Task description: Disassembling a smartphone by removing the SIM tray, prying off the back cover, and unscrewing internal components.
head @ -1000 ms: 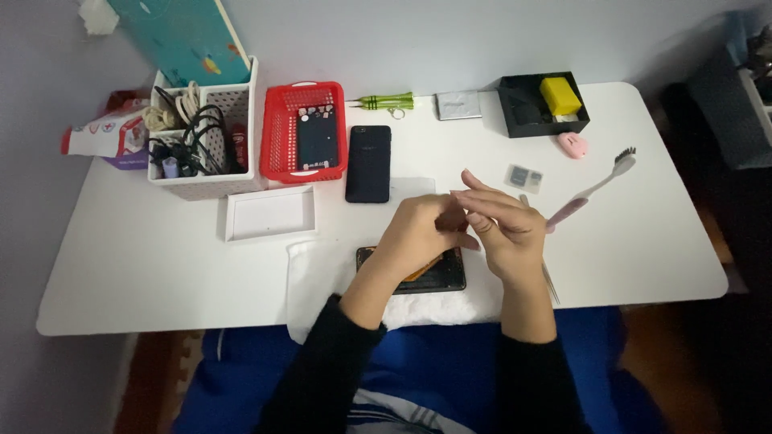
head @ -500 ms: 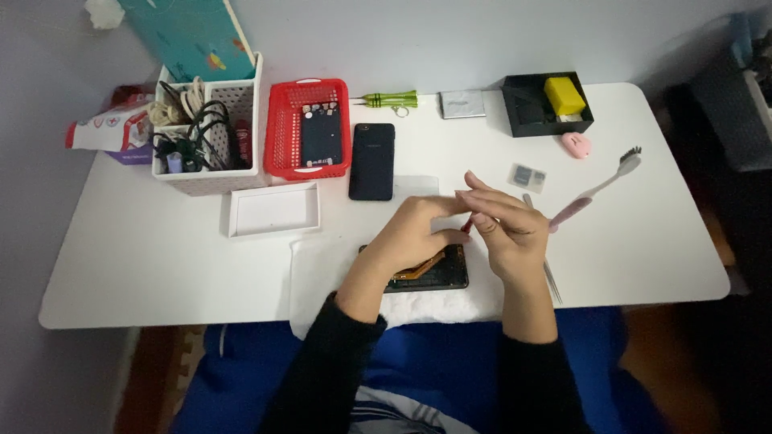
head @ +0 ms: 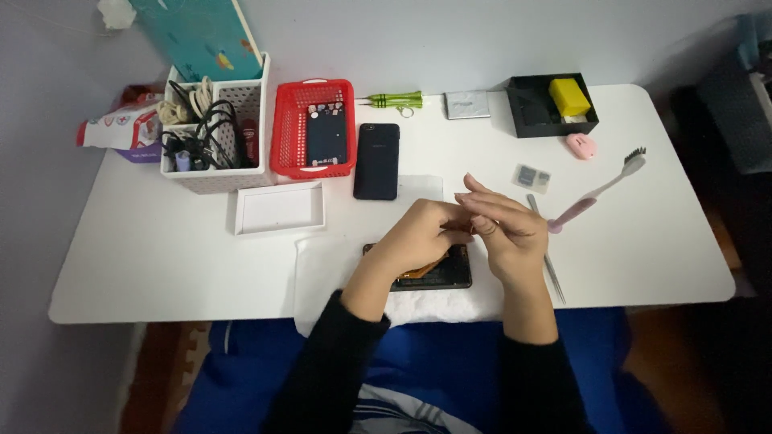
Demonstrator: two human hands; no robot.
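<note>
My left hand [head: 422, 233] and my right hand [head: 505, 231] meet fingertip to fingertip just above the table. Whatever is pinched between them is too small to make out. Under my left hand lies an opened black phone [head: 441, 275] with an orange strip showing inside, on a white cloth [head: 334, 269] at the table's front edge. My right hand's other fingers are stretched out towards the left. Thin metal tweezers [head: 548, 261] lie just right of my right wrist.
Behind my hands lie a black phone [head: 376, 161], a white tray [head: 280, 207], a red basket [head: 314, 128], a white organiser with cables [head: 211, 133] and a green screwdriver [head: 394, 100]. At the right are a pink toothbrush [head: 599, 189], a small parts bag [head: 531, 178] and a black box [head: 551, 106].
My hands stay joined over the opened phone. My left hand has lifted slightly, so more of the phone shows.
</note>
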